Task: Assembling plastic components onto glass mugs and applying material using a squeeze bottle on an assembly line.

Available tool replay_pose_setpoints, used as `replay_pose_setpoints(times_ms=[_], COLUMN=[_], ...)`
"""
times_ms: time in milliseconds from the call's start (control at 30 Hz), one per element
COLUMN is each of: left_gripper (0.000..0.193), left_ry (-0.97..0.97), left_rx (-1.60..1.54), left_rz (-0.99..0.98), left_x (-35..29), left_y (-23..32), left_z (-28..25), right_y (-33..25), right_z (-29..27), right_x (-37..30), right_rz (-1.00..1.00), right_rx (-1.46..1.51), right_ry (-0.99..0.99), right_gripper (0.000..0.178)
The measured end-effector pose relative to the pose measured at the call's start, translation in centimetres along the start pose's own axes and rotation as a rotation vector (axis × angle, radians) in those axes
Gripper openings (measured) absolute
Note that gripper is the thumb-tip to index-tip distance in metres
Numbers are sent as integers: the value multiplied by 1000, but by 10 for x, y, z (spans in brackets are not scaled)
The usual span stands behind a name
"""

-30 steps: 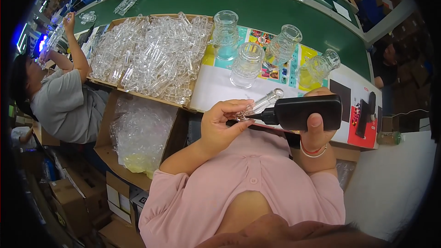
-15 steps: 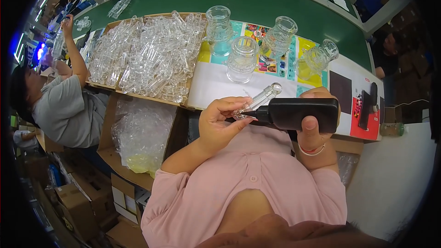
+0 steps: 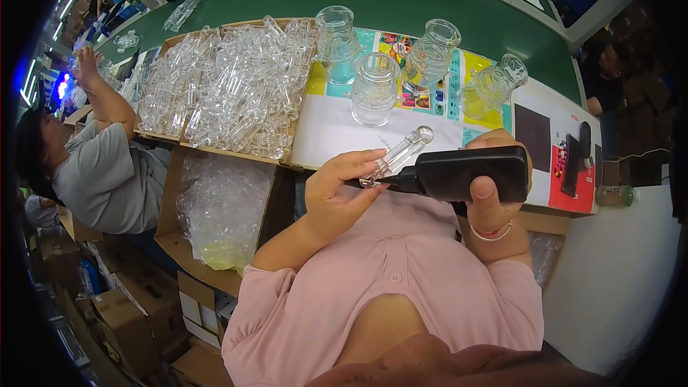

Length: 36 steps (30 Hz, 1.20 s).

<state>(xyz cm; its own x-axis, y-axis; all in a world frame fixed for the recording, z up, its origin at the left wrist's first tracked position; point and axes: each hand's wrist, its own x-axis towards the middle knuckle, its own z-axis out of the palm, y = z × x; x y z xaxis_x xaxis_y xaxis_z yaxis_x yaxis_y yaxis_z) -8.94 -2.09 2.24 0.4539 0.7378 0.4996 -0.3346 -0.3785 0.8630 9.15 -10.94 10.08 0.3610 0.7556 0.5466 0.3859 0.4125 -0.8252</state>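
Note:
My left hand [image 3: 331, 188] pinches the lower end of a clear tube [image 3: 403, 152] with a rounded ball at its far end. The tube slants up and away to the right. In my right hand [image 3: 494, 211] is a black squeeze bottle [image 3: 466, 174], lying on its side with its pointed black nozzle [image 3: 401, 180] toward the left. The nozzle's tip is at the near end of the tube, close to my left fingertips. Whether it touches the tube, I cannot tell.
Several clear ribbed vessels [image 3: 375, 92] stand on printed sheets beyond my hands; one at the right tilts. A cardboard box heaped with clear tubes [image 3: 236, 89] is at the left, above a box of plastic bags [image 3: 223, 208]. A co-worker in grey [image 3: 107, 172] sits further left.
The tube and my left hand have shifted slightly left, and the bottle has tipped a little, its right end higher. At the left, the co-worker's raised hand has come down.

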Motion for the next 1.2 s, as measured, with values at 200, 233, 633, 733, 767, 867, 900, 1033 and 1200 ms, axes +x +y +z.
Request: replay_pose_setpoints(times_ms=[200,233,633,733,767,867,900,1033,1200], left_gripper=[41,41,41,42,43,40,40,38,39], left_ry=[-37,-41,-85,-88,-63,-91,-92,-79,-55], left_rx=[269,319,292,-73,-287,-454,-454,-527,-388], left_rz=[134,158,-33,-287,-391,-430,-430,-443,-370], left_x=[9,11,6,-1,-2,-3,-3,-3,-5], left_y=[11,13,13,14,14,9,10,11,9], left_z=[-2,-2,-8,-5,-4,-6,-6,-6,-6], right_y=[-1,-5,-15,-13,-13,-11,-10,-9,-2], right_z=[-13,-14,-15,-16,-16,-16,-16,-16,-2], right_x=[-1,-1,-11,-12,-13,-13,-13,-10,-3], right_rz=[-236,-246,-376,-413,-420,-437,-445,-523,-823], right_rx=[-110,-124,-179,-140,-119,-92,-85,-100,-90], right_ry=[-169,-201,-385,-353,-357,-359,-357,-400,-303], right_gripper=[31,37,46,45,45,45,45,47,36])
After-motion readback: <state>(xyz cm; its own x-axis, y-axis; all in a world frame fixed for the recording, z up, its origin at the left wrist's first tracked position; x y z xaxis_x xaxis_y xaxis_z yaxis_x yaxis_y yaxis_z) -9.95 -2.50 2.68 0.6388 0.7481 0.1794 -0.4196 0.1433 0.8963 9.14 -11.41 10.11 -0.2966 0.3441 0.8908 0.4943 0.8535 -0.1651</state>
